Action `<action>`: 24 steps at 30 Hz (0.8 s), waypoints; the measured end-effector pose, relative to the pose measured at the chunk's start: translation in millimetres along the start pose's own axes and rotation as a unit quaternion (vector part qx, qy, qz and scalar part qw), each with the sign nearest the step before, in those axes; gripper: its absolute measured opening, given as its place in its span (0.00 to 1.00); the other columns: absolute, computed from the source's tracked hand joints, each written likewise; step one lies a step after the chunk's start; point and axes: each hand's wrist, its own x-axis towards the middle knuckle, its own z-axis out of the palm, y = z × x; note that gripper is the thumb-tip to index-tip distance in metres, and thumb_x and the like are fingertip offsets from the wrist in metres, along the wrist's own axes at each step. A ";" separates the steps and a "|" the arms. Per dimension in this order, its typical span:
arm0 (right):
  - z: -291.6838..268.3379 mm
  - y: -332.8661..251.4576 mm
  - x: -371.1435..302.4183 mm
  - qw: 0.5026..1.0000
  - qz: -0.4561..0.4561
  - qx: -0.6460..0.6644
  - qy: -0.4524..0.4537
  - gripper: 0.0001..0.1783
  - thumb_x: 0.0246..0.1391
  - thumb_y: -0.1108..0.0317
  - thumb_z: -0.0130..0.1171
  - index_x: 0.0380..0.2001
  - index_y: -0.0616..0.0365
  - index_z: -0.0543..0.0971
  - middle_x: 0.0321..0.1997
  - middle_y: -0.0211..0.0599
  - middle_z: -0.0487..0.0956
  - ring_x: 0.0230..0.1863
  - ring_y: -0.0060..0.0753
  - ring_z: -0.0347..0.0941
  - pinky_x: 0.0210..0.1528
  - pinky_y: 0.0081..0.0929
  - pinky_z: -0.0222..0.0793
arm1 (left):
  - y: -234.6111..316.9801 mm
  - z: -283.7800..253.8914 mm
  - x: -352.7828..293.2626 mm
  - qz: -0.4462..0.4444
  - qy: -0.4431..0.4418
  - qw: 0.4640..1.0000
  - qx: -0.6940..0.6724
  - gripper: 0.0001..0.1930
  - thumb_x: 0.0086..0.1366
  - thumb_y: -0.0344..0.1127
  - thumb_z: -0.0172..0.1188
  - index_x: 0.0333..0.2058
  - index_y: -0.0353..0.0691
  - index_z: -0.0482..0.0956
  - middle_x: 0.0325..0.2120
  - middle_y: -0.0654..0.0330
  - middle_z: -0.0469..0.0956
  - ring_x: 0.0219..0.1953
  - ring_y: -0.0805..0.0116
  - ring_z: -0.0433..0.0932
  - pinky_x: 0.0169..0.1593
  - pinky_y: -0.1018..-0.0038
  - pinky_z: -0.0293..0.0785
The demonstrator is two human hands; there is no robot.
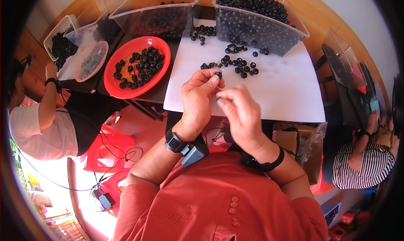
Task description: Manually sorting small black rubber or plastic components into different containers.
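My left hand [198, 89] pinches a small black round part [218, 75] between thumb and fingertips, above the white work surface. Just to its right and slightly lower is my right hand [242, 110], closed in a pinch and a little blurred. Something tiny and dark shows at its fingertips, too small to name. Loose black round parts [243, 66], some with a hole in the middle, lie on the white sheet [290, 100] beyond both hands. Smaller black pieces [209, 66] lie close behind my left fingertips.
A clear bin [256, 33] heaped with black parts stands at the back, another clear bin [153, 20] left of it. A red plate [110, 68] of black parts sits left, near a pink tray [78, 72] of small metal pieces. Co-workers sit at far left and far right.
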 end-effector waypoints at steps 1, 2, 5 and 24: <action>-8.0 3.7 6.0 0.999 0.020 -0.026 -0.004 0.03 0.59 0.77 0.59 0.37 0.60 0.77 0.31 0.43 0.73 0.28 0.45 0.74 0.30 0.36 0.69 | -2.5 -1.6 0.3 0.023 -0.008 1.000 0.016 0.08 0.70 0.26 0.57 0.45 0.31 0.78 0.33 0.58 0.80 0.33 0.73 0.76 0.37 0.77 0.75; -14.1 4.1 15.6 0.999 0.032 -0.008 0.004 0.03 0.59 0.78 0.59 0.36 0.60 0.77 0.30 0.42 0.74 0.28 0.43 0.75 0.31 0.34 0.70 | -2.4 -2.9 -0.2 0.020 -0.008 1.000 0.016 0.08 0.70 0.26 0.57 0.45 0.31 0.78 0.33 0.58 0.80 0.33 0.73 0.76 0.37 0.77 0.75; -17.1 29.8 34.0 1.000 0.010 -0.024 0.017 0.03 0.59 0.78 0.59 0.36 0.60 0.76 0.30 0.41 0.75 0.29 0.42 0.76 0.31 0.33 0.70 | -1.3 -3.5 1.0 0.007 -0.054 0.994 0.094 0.09 0.69 0.23 0.56 0.47 0.28 0.78 0.38 0.56 0.80 0.37 0.70 0.77 0.37 0.75 0.76; -4.6 45.3 29.8 0.991 -0.062 -0.116 0.004 0.04 0.56 0.77 0.60 0.32 0.58 0.75 0.29 0.37 0.74 0.26 0.42 0.74 0.27 0.36 0.68 | -4.1 -7.2 -0.3 0.002 -0.069 0.985 0.156 0.07 0.67 0.22 0.58 0.43 0.28 0.79 0.33 0.59 0.80 0.32 0.73 0.76 0.32 0.78 0.73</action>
